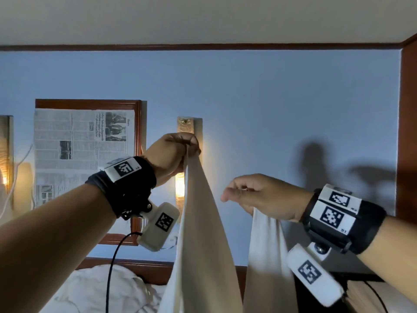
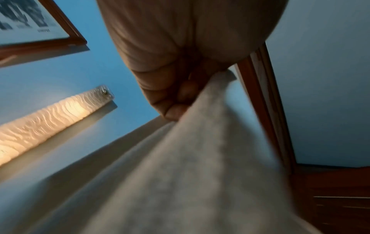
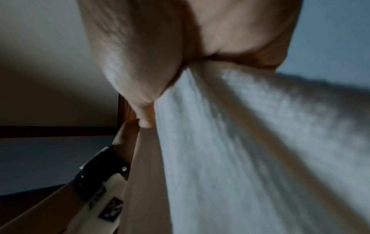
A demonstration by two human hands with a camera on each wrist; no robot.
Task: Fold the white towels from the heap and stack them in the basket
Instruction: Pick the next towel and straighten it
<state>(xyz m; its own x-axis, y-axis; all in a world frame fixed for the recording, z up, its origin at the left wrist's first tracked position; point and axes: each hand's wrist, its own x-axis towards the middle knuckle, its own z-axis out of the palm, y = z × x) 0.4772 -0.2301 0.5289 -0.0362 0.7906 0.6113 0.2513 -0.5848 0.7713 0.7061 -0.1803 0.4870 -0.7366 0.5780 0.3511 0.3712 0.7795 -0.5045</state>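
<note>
Two hands, left hand (image 1: 172, 152) and right hand (image 1: 259, 197), are pinching the towel (image 1: 198, 233) aloft; a loosening grip is risking it dropping onto the bed (image 1: 94, 290).

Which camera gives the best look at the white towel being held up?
The head view: it shows the white cloth towel hanging between the left hand and the right hand, each gripping a top part. Both wrist views show only blurred cloth running from one grip.
</note>
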